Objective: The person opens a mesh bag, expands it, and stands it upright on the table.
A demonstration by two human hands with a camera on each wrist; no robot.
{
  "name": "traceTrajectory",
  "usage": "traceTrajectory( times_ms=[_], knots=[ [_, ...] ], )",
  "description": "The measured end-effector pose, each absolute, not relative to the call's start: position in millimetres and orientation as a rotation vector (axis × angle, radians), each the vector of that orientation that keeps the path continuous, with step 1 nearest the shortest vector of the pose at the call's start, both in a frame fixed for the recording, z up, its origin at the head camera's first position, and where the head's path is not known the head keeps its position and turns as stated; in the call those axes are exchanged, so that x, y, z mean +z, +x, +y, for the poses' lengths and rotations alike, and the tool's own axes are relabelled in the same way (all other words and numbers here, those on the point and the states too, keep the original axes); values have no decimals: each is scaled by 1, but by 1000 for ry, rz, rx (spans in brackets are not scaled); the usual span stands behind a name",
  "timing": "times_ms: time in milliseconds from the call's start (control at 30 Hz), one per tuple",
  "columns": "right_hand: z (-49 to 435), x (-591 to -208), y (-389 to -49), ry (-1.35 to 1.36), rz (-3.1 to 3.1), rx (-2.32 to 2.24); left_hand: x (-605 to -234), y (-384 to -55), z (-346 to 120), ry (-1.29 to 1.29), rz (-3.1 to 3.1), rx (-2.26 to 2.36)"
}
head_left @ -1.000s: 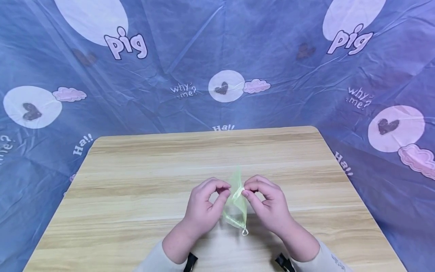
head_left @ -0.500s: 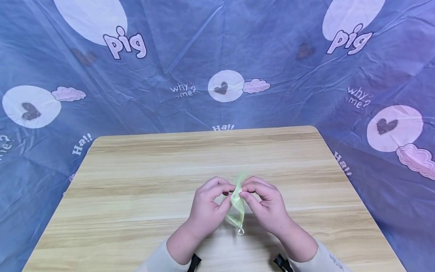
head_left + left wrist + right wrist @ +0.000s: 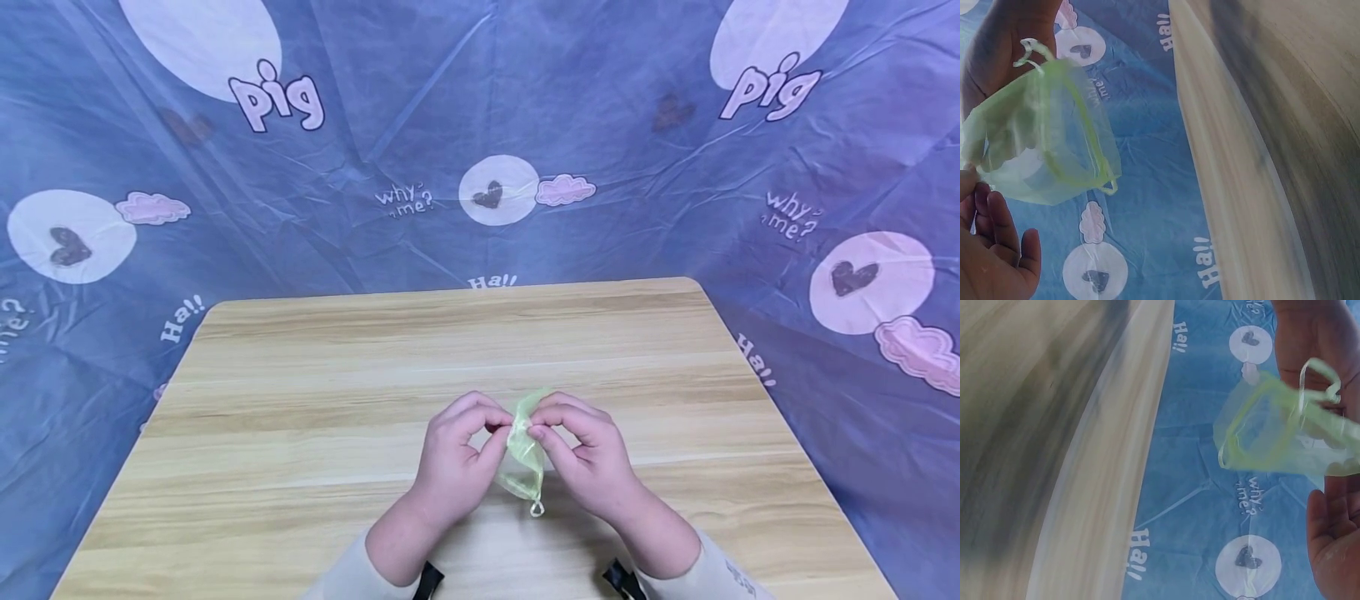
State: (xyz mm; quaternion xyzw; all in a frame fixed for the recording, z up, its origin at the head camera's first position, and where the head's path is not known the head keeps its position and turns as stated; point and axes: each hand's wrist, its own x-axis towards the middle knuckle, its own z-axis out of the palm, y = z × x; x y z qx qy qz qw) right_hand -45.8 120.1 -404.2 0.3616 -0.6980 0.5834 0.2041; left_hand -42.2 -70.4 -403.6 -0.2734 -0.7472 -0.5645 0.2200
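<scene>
A sheer light-green drawstring pouch (image 3: 527, 450) hangs between the two hands, above the table. My left hand (image 3: 459, 454) pinches its left side between thumb and forefinger. On the opposite side, my right hand (image 3: 592, 454) pinches the cloth the same way. A pale ribbon loop (image 3: 537, 507) dangles from the pouch's near lower corner. In the left wrist view the pouch (image 3: 1079, 137) spreads out thin and see-through, with a ribbon channel along its mouth. The right wrist view shows the pouch (image 3: 1272, 428) with another ribbon loop (image 3: 1322, 381) sticking up.
The wood-grain table (image 3: 315, 375) lies under both hands. Blue printed cloth (image 3: 420, 108) hangs behind it and along both sides. Black straps (image 3: 429, 579) show by the sleeves (image 3: 360, 567).
My left hand has shifted slightly right, closer to my right hand. The pouch has bunched and twisted between the fingers, and its top has folded over to the right.
</scene>
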Motion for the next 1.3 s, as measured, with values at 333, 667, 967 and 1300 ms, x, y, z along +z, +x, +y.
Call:
traceTrajectory(
  times_ms=[333,667,967,1300],
  knots=[
    [125,-407,-50,978,-1944,1458,-406,-45,-83,-727,-2088,-1537],
    [131,-407,-54,973,-1933,1361,-409,-47,-89,-734,-2090,-1511],
    [128,-408,-53,1024,-1953,1346,-411,-44,-82,-838,-2177,-1550],
    [123,-411,-54,1068,-1900,1350,-414,-46,-73,-786,-2035,-1479]
  ],
)
